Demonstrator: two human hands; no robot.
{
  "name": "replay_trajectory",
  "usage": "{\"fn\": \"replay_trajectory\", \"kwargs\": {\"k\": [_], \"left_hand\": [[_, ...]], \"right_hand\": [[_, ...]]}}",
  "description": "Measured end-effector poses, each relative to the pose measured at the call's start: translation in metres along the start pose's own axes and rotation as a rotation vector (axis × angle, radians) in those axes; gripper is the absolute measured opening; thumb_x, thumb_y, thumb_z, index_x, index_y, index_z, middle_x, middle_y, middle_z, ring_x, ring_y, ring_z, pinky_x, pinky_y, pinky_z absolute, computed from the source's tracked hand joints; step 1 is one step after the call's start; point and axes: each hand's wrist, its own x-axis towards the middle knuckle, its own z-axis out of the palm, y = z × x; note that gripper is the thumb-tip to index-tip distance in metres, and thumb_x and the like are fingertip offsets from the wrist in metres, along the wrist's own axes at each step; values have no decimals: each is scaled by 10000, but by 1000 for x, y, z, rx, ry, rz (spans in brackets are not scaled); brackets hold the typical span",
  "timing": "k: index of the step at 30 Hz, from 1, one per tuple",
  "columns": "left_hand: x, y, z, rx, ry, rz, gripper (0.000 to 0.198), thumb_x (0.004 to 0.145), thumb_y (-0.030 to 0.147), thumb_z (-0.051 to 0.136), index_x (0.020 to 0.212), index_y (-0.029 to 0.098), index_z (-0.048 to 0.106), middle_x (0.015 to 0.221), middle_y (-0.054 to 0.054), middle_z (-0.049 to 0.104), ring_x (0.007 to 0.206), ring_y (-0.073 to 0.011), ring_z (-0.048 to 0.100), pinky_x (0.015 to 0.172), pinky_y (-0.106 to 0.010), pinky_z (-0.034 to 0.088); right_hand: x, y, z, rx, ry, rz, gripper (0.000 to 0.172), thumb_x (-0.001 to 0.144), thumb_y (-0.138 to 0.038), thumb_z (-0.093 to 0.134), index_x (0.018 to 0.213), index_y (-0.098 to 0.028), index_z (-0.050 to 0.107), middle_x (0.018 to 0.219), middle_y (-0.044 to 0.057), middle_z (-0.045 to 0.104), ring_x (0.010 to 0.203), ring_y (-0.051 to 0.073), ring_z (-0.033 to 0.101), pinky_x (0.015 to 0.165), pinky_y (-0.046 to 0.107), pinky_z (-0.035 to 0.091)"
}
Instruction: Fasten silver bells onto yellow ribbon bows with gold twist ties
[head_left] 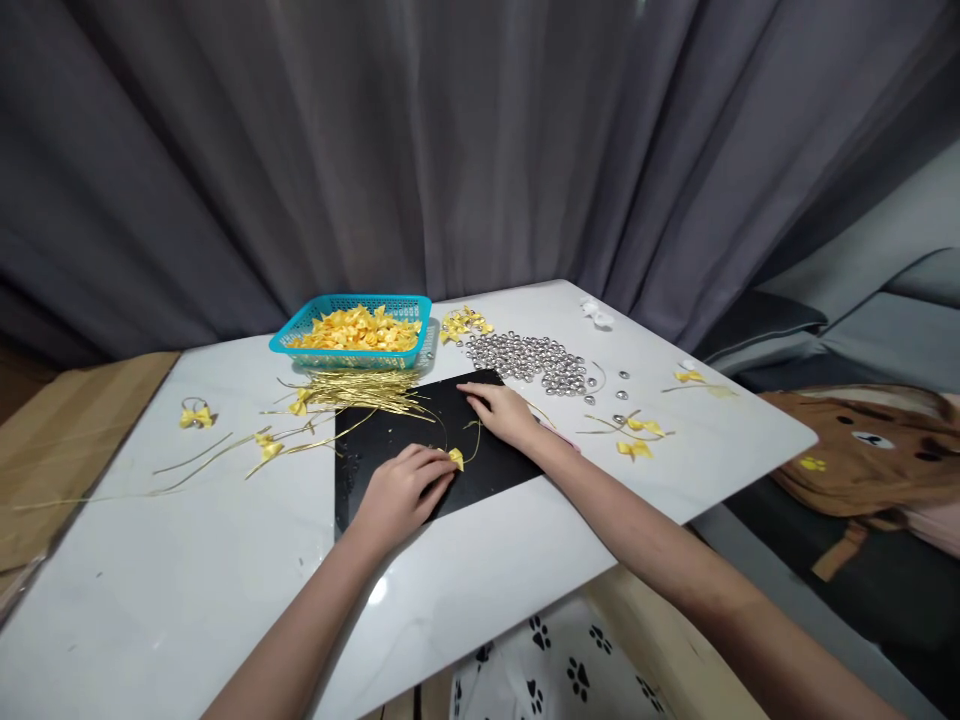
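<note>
My left hand (405, 490) rests on the black mat (405, 425), its fingertips closed on a small yellow ribbon bow (457, 460). A thin gold cord (475, 440) curves up from that bow. My right hand (504, 412) lies over the mat's far right part, fingers stretched out and thumb slightly apart, with nothing visible in it. Just beyond its fingers is a spread of silver beads (529, 358). A bundle of gold cords (360, 391) lies along the mat's far left edge. Part of a pinkish thin item (559, 434) shows beside my right wrist.
A blue basket (277, 343) full of yellow bows stands at the back, with more bows (465, 323) beside it. Bows on cords lie at the left (268, 446) and right (636, 449). Cardboard (97, 410) is at far left, a brown bag (870, 450) at right.
</note>
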Motion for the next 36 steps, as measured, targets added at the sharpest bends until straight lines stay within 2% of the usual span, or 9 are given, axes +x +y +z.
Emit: {"fn": "replay_trajectory", "kwargs": {"k": [4,7,10,15,17,20,25,30,36], "left_hand": [[-2,-3,1,61,-43,38,246,874,220,482,1012,218,685,1027,-65,710,881,-218,618,715,-334,523],[-3,-5,2,12,-6,3,246,870,178,472,1000,208,679,1018,-67,713,854,-201,628,712,-320,525],[-1,-5,1,-19,26,-45,194,856,177,489,919,199,670,972,-62,713,842,-189,631,723,-303,515],[1,-4,-3,-79,175,-193,136,851,198,485,886,180,615,913,-67,664,824,-171,615,724,-277,488],[2,-5,-3,-109,244,-266,137,856,192,466,853,177,602,875,-59,650,784,-159,608,672,-257,477],[2,-9,-3,-138,323,-337,136,853,191,461,825,173,592,855,-55,641,766,-156,602,618,-242,458],[3,-11,-3,-152,336,-413,142,846,215,467,816,172,598,860,-55,640,759,-164,607,618,-257,449],[5,-11,-4,-166,349,-480,148,834,230,473,795,172,603,847,-54,639,731,-165,598,603,-262,441],[5,-14,-5,-223,372,-562,153,819,241,480,790,171,613,831,-48,633,690,-156,572,560,-249,425]], "right_hand": [[10,-12,1,-14,16,-32,325,917,-195,406,1175,-190,602,1187,42,628,1095,157,575,936,262,427],[30,-30,11,-31,-38,-99,281,904,-245,449,1121,-209,624,1133,34,644,1046,167,592,886,262,448],[55,-47,25,-61,-71,-139,336,886,-313,481,1182,-180,568,1158,82,605,1034,210,588,830,298,466],[85,-67,45,-118,-106,-202,446,840,-408,529,1219,-174,494,1166,115,556,936,238,609,741,328,478],[89,-70,51,-141,-106,-213,415,853,-388,512,1196,-155,490,1153,126,556,909,240,612,722,336,476],[91,-73,57,-163,-115,-237,283,894,-318,450,1102,-148,539,1119,123,574,889,233,616,713,331,466],[90,-75,52,-171,-125,-294,269,935,-254,349,1026,-155,582,1059,117,623,911,230,612,722,311,434],[91,-77,38,-134,-100,-294,261,924,-260,386,1104,-174,555,980,93,670,860,221,623,697,293,405],[97,-80,25,-54,-55,-270,213,916,-261,427,986,-181,612,892,58,677,819,186,612,661,253,374]]}}
